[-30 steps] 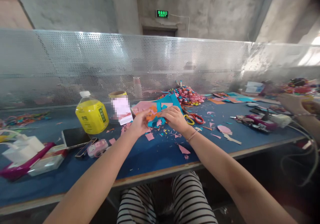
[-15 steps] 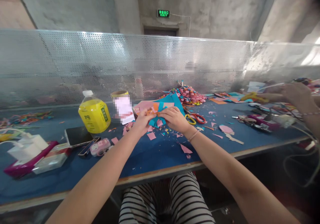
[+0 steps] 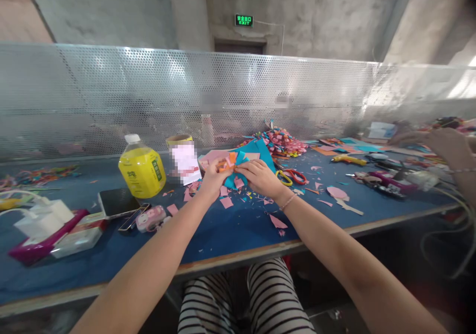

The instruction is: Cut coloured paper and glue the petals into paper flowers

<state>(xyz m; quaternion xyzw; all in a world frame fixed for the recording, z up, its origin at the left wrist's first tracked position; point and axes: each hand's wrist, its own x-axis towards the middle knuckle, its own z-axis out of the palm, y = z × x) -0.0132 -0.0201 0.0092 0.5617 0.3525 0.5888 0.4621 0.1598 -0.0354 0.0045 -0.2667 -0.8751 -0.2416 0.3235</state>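
My left hand [image 3: 213, 179] is closed around a small bundle of orange strips [image 3: 227, 161], which look like felt or stiff paper. From the right, my right hand [image 3: 261, 176] pinches a blue strip [image 3: 241, 157] that meets the orange ones. Both hands' fingertips are close together, and they hide part of the bundle. Beneath and behind lies a blue sheet [image 3: 263, 151], with a pink sheet [image 3: 212, 156] to its left. Scissors [image 3: 295, 176] with red and yellow handles rest beside my right hand. Pink scraps [image 3: 226, 203] are scattered under my wrists.
Behind my hands rises a heap of colourful strips [image 3: 280, 141]. A yellow bottle [image 3: 142, 171], a phone [image 3: 118, 203] and a power strip [image 3: 48, 242] stand left. Rightward are a yellow tool [image 3: 348, 160] and a co-worker's blurred hand [image 3: 444, 145]. A perforated metal screen [image 3: 230, 86] closes the back.
The co-worker's hand has drawn away from the yellow tool, which now lies on the table. My hands stay nearly in place, and the orange strips show more between them.
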